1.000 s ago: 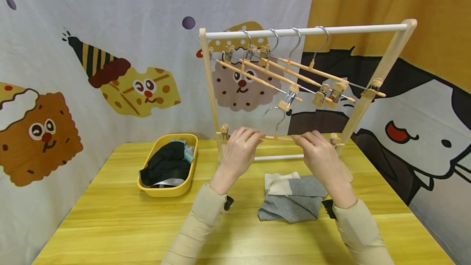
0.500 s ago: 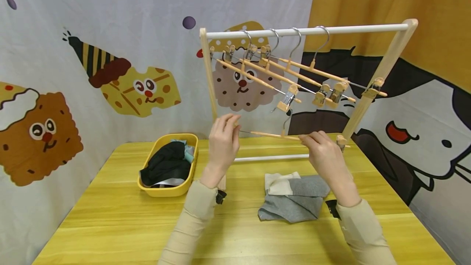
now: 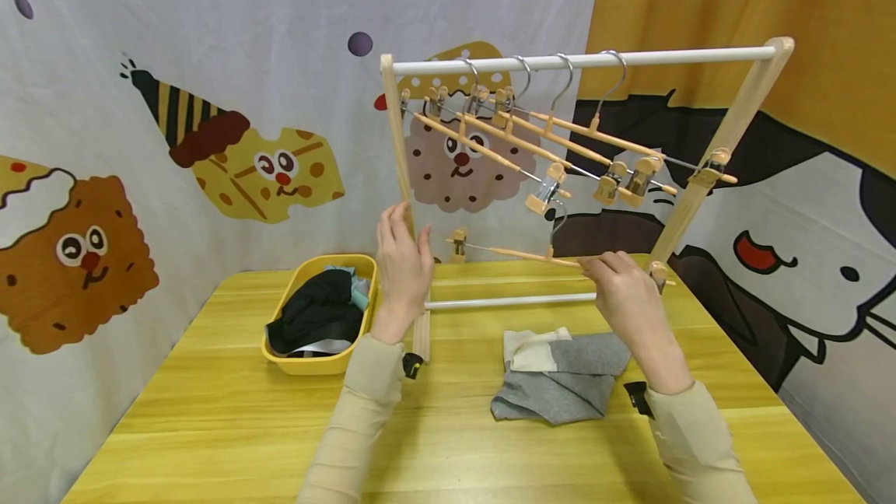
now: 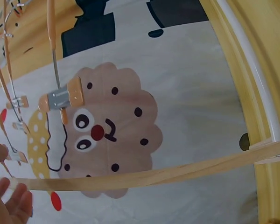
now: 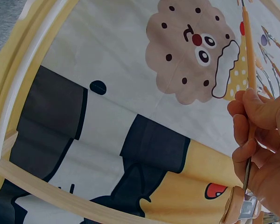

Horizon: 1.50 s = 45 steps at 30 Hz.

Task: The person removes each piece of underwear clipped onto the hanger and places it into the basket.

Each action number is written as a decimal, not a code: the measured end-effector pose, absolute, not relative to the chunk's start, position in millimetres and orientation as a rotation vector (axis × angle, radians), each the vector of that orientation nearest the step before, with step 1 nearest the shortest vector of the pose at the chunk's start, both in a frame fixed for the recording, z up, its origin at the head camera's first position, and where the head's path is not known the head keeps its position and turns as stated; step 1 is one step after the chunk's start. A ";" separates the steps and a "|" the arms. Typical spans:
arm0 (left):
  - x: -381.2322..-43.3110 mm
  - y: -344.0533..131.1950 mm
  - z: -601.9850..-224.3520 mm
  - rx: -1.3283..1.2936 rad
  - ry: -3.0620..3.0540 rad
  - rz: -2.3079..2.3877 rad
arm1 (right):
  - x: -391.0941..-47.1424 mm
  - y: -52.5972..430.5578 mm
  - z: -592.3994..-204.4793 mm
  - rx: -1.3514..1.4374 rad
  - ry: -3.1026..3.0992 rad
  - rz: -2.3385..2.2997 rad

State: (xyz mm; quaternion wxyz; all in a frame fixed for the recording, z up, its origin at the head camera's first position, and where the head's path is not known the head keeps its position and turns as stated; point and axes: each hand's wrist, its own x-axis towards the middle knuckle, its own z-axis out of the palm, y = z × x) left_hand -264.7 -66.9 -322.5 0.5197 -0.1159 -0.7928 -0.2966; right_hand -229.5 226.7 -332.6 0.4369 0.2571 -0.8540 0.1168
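In the head view my right hand point(image 3: 626, 298) grips one half of a clip hanger point(image 3: 521, 254), whose metal hook points up below the other hangers. The right wrist view shows the fingers curled round the hanger's wooden bar point(image 5: 248, 51), close to one clip point(image 5: 245, 205). The hanger's other clip point(image 3: 458, 245) is free at the left end. My left hand point(image 3: 404, 263) is off the hanger, fingers loosely extended, in front of the rack's left post. A folded grey cloth garment point(image 3: 560, 383) with a cream band lies on the table below.
A wooden rack with a white rail point(image 3: 672, 57) carries several hanging clip hangers point(image 3: 574, 148). Left of it stands a yellow bin point(image 3: 322, 365) with dark and light blue clothes point(image 3: 322, 313). Printed curtains point(image 3: 210, 22) hang behind the wooden table point(image 3: 231, 426).
My left hand has let go of the hanger's bar and moved left, past its clip. My right hand has shifted slightly right, still holding the hanger. The grey garment has stayed put.
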 end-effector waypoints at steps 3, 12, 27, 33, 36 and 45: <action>-268.0 -68.4 -323.4 -0.229 -1.945 -0.756 | -229.2 229.1 -332.7 0.628 -2.137 0.292; -279.2 -74.4 -319.4 -0.036 -2.096 -0.821 | -228.6 240.3 -331.1 0.537 -2.152 0.295; -286.3 -76.4 -316.5 -0.047 -2.244 -0.907 | -229.4 270.5 -317.7 0.215 -2.129 0.354; -287.4 -77.2 -316.7 -0.054 -2.245 -0.865 | -232.4 284.7 -305.3 0.098 -2.082 0.317; -287.9 -77.2 -317.5 -0.055 -2.243 -0.848 | -235.0 293.7 -298.1 0.059 -2.059 0.291; -286.6 -76.7 -318.2 -0.085 -2.230 -0.819 | -241.3 312.6 -266.7 -0.023 -1.944 0.294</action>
